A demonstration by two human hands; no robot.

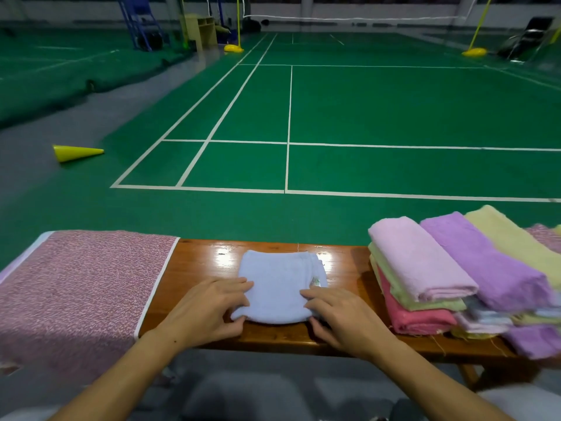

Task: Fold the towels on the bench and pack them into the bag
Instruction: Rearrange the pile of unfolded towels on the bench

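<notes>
A folded light blue towel lies in the middle of the glossy wooden bench. My left hand grips its near left corner, thumb under the edge and fingers on top. My right hand grips the near right corner the same way. A pile of towels in pink, purple, yellow, green and coral sits on the bench's right part. A pink patterned fabric bag lies flat over the bench's left end.
Beyond the bench stretches a green badminton court with white lines. A yellow cone lies on its side on the floor at left. Net posts with yellow bases stand far back.
</notes>
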